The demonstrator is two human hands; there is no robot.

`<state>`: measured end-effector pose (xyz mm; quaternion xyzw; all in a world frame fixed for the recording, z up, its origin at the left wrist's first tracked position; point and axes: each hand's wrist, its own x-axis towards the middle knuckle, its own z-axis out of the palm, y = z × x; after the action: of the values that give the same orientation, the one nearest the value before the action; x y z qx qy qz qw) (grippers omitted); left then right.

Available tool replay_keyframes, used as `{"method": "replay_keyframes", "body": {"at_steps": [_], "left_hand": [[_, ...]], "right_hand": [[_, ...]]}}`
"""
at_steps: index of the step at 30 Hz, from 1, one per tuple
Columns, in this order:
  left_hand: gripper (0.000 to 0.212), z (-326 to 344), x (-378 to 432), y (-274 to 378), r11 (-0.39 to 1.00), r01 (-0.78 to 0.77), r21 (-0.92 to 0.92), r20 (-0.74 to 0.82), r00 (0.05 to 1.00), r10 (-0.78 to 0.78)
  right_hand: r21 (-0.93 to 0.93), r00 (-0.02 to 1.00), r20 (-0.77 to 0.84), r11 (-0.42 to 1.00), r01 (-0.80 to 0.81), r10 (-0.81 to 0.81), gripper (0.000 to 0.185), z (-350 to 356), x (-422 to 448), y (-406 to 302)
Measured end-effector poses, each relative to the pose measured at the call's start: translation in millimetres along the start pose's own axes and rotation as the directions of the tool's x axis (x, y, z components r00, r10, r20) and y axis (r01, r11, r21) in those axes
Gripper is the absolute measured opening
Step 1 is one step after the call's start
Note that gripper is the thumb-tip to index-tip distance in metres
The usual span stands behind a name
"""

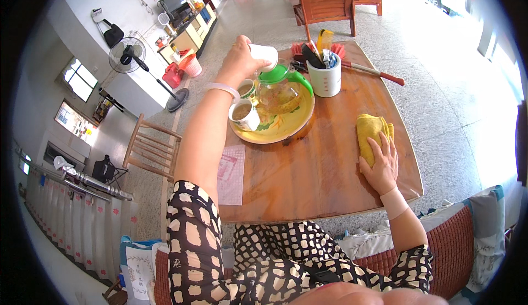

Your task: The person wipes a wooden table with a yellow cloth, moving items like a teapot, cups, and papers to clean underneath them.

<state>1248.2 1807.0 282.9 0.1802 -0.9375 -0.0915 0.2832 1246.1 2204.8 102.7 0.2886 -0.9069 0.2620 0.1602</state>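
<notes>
My left hand (241, 59) grips a white cup (264, 56), tipped on its side above the tray, beside the green lid of a glass teapot (280, 95). The teapot stands on a round yellow tray (284, 130) with a leaf pattern. Two cups of brownish liquid stand there too, the nearer cup (246, 117) at the tray's left rim and the farther cup (247, 88) behind it. My right hand (381, 163) lies spread on a folded yellow cloth (369, 134) at the right of the wooden table (305, 181); whether its fingers grip the cloth I cannot tell.
A white holder (324, 78) with a yellow comb and other items stands behind the teapot, near a red-handled brush (371, 71). A printed pink sheet (232, 177) lies at the table's left. A wooden chair (154, 146) stands left of the table, a standing fan (132, 57) farther back.
</notes>
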Motion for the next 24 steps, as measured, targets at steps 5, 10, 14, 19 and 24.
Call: {"method": "replay_keyframes", "body": {"at_steps": [5, 10, 14, 19, 24], "left_hand": [[0.075, 30.5, -0.6, -0.8, 0.993, -0.039, 0.111, 0.1, 0.995, 0.028], [0.076, 47.0, -15.3, -17.9, 0.992, -0.123, 0.022, -0.316, 0.941, 0.123], [0.061, 31.5, -35.4, -60.1, 0.983, -0.164, 0.087, -0.436, 0.881, 0.186], [0.041, -3.6, -106.7, -148.8, 0.998, 0.05, -0.049, -0.299, 0.952, -0.062], [0.031, -11.0, -209.7, -193.1, 0.937, 0.334, -0.101, 0.042, 0.942, -0.332]], "right_hand": [[0.001, 1.0, 0.005, 1.0, 0.007, -0.007, 0.051, -1.0, 1.3, -0.9], [0.009, 1.0, -0.002, 1.0, 0.005, -0.005, 0.051, 0.5, 0.8, -0.7], [-0.005, 1.0, -0.005, 1.0, -0.006, 0.006, 0.051, 1.7, -0.7, -1.4], [-0.016, 0.999, -0.034, 1.0, 0.017, -0.018, 0.049, 11.1, -1.5, -0.6], [-0.085, 1.0, -0.006, 0.996, 0.024, -0.025, 0.05, 17.3, -0.4, 6.3]]}}
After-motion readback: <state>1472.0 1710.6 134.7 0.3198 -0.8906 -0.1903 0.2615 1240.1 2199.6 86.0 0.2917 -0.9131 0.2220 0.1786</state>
